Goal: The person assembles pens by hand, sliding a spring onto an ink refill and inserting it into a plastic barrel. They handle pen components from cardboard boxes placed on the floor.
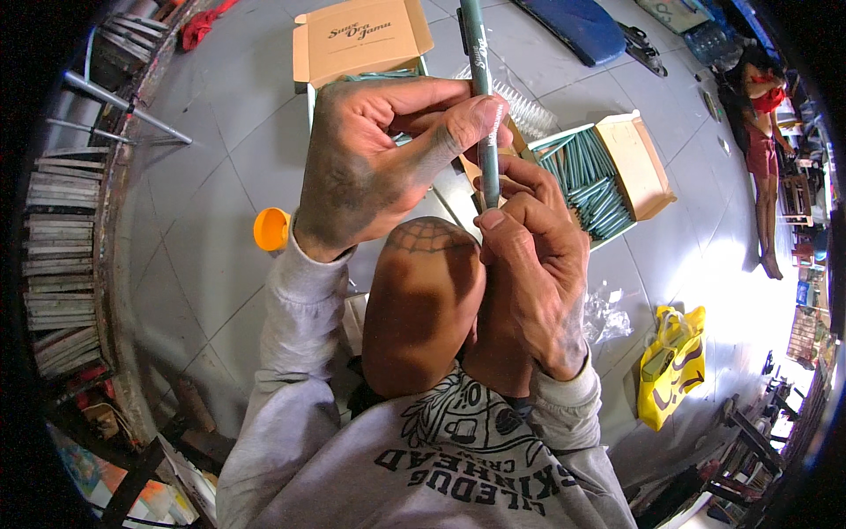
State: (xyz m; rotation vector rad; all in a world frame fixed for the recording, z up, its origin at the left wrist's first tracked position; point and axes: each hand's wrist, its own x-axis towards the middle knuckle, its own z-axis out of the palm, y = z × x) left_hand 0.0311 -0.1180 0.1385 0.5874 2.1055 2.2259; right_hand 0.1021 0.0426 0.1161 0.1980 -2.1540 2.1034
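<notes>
Upright in front of me is a teal pen (486, 132) with a dark clip near its top and white print along the barrel. My left hand (388, 145) is closed on its middle, thumb along the near side. Lower down, my right hand (538, 256) pinches around the pen's bottom end, its thumb and fingertips touching there. Beyond the left hand stands an open cardboard box (361, 40) with teal pens in it, partly hidden by that hand. Behind the right hand, a second open box (648, 167) is filled with many teal pens (586, 176).
Grey tiles (203, 291) cover the floor. An orange cup-shaped thing (271, 229) lies left of my knees. On the right are crumpled clear plastic (606, 316) and a yellow bag (671, 366). A clear coiled thing (526, 110) lies between the boxes. Another person (765, 159) is at the far right.
</notes>
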